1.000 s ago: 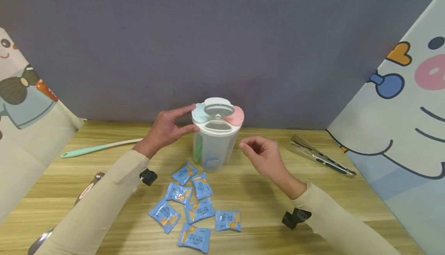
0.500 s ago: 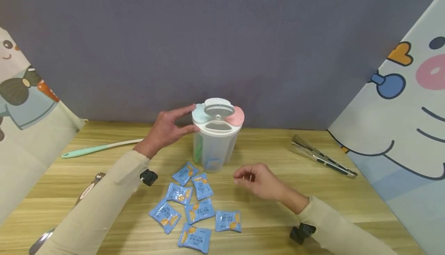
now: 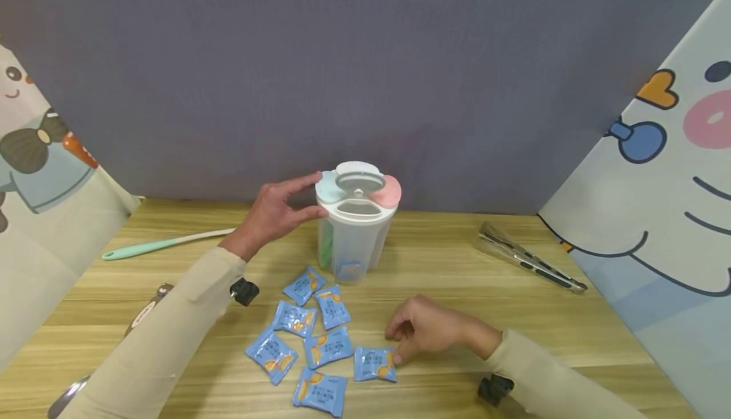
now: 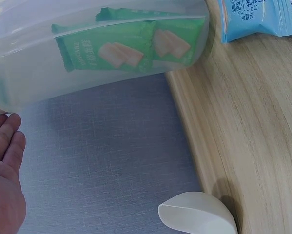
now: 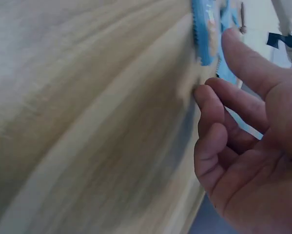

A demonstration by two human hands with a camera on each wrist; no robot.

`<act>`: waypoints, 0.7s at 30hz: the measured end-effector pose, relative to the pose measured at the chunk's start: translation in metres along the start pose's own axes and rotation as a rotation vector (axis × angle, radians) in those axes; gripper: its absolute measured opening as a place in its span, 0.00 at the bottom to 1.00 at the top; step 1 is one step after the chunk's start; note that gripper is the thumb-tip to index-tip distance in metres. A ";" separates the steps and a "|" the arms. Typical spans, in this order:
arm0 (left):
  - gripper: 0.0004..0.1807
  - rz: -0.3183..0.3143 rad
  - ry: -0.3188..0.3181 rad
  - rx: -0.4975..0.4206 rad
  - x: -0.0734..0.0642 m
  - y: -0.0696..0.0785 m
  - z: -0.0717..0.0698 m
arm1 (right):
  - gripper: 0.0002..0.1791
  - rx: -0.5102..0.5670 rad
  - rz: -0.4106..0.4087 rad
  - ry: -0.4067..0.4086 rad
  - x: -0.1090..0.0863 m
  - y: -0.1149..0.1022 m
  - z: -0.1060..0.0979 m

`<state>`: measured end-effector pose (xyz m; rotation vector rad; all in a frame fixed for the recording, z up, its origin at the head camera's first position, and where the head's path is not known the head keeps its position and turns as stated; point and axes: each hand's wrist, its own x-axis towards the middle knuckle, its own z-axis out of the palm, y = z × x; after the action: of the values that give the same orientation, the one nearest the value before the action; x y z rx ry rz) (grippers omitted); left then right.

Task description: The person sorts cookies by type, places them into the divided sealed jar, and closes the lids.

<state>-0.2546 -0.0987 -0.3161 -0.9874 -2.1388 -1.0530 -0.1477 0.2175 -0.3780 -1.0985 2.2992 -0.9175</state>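
A see-through snack canister point(image 3: 351, 247) stands upright mid-table, its white lid point(image 3: 360, 211) bearing pale blue and pink flaps. My left hand point(image 3: 274, 212) touches the lid's left side with fairly straight thumb and fingers, the palm apart from it. Green packets point(image 4: 107, 48) show through the canister wall in the left wrist view; something blue lies low inside. At the front right, my right hand point(image 3: 425, 327) hangs loosely curved beside a blue snack packet point(image 3: 374, 364). Its thumb overlaps the packet's right edge in the head view; in the right wrist view no packet is between thumb and fingers.
Several more blue packets point(image 3: 294, 319) lie spread before the canister. Metal tongs point(image 3: 531, 257) rest at right. A green-handled utensil point(image 3: 139, 249) lies at back left, its white scoop end point(image 4: 197, 214) seen by the left wrist. Under the left forearm is a brown-handled spoon point(image 3: 143, 314).
My right hand has come down and forward from beside the canister to the rightmost blue packet. The left hand and the canister have stayed in place.
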 end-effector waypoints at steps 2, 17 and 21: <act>0.36 -0.001 -0.001 0.002 0.000 0.000 0.000 | 0.15 -0.018 0.029 -0.006 0.000 0.001 0.003; 0.36 -0.008 -0.003 0.008 0.000 0.000 0.000 | 0.11 -0.136 0.008 0.004 0.005 0.000 0.008; 0.36 -0.005 -0.003 0.005 0.000 0.000 0.000 | 0.09 -0.108 0.010 -0.015 0.005 -0.001 0.009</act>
<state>-0.2544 -0.0987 -0.3165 -0.9830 -2.1463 -1.0489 -0.1446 0.2102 -0.3842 -1.1331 2.3639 -0.7872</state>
